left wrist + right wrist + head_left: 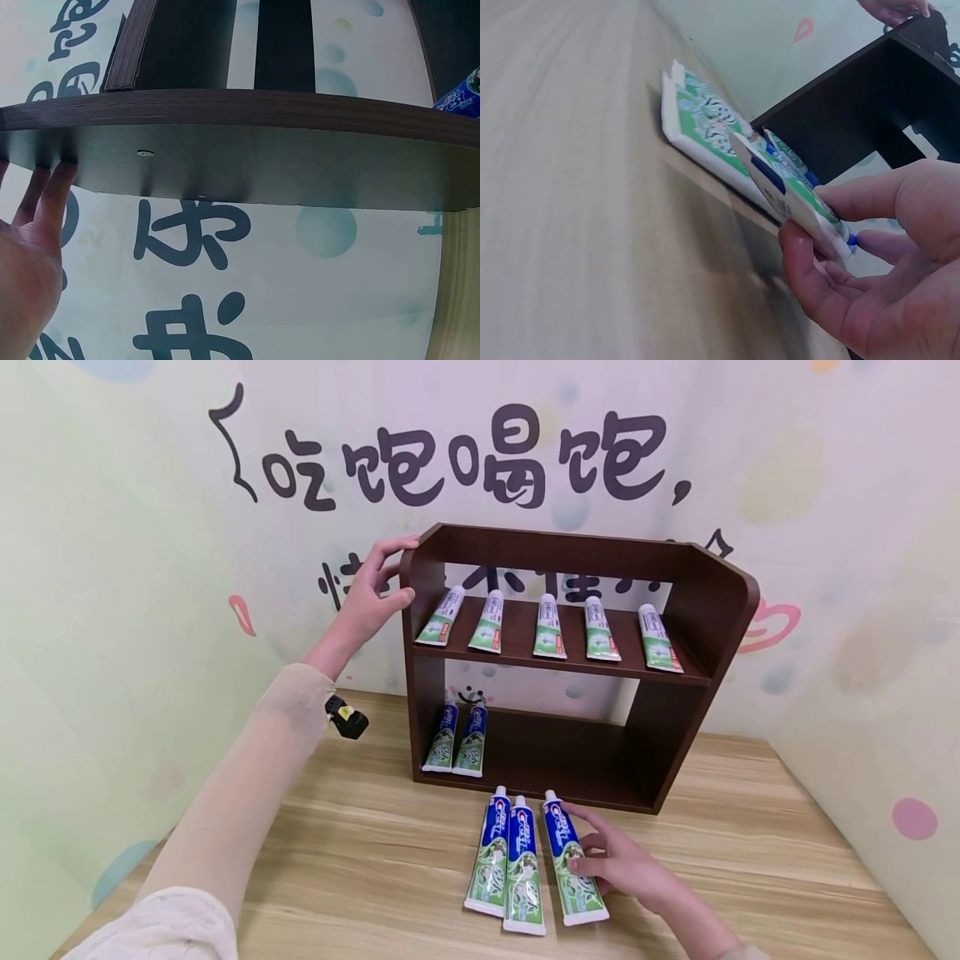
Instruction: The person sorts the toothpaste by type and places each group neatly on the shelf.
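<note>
In the head view, my right hand (624, 865) pinches a blue and green toothpaste tube (564, 860) between thumb and fingers. The right wrist view shows this tube (780, 184) tilted, one edge raised off the table. Two like tubes lie beside it to the left, one tube (491, 857) slightly overlapped by the other tube (524, 872). My left hand (369, 597) rests against the upper left side of a dark brown two-tier shelf (555, 672). In the left wrist view, extended fingers (54, 199) touch its outer side panel (247, 169).
Several white and green tubes (548, 628) lie spaced along the upper tier. Two blue and green tubes (471, 742) lean at the left of the lower tier. A small black object (347, 718) appears by the left forearm. The wooden table (360, 860) meets a printed backdrop (480, 385).
</note>
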### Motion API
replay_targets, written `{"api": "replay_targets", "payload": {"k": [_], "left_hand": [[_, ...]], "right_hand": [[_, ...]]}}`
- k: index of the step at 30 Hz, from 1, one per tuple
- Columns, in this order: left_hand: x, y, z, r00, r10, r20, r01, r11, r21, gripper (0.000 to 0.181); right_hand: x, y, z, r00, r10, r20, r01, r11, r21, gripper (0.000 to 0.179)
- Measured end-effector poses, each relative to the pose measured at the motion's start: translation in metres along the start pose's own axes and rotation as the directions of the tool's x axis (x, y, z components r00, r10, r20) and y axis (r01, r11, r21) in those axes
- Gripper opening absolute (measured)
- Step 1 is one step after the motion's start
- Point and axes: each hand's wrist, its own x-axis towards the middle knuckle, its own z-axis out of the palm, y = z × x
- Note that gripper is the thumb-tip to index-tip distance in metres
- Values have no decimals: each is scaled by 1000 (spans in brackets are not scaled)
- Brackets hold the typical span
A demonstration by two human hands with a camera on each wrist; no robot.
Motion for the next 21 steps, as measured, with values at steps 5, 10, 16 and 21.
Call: {"api": "replay_targets", "payload": {"k": [5, 10, 16, 21], "left_hand": [[0, 0, 0, 1000, -4, -2, 4, 1000, -5, 55], [1, -1, -1, 1000, -13, -5, 13, 1000, -8, 55], [-2, 11, 1, 1000, -28, -4, 28, 1000, -1, 56], [-7, 28, 4, 999, -38, 6, 38, 999, 12, 56]], "right_hand": [[4, -9, -4, 999, -18, -45, 18, 1000, -12, 81], [11, -19, -8, 996, -35, -82, 33, 999, -18, 81], [23, -29, -9, 988, -48, -149, 40, 998, -58, 80], [36, -36, -7, 980, -38, -197, 29, 998, -53, 77]]}}
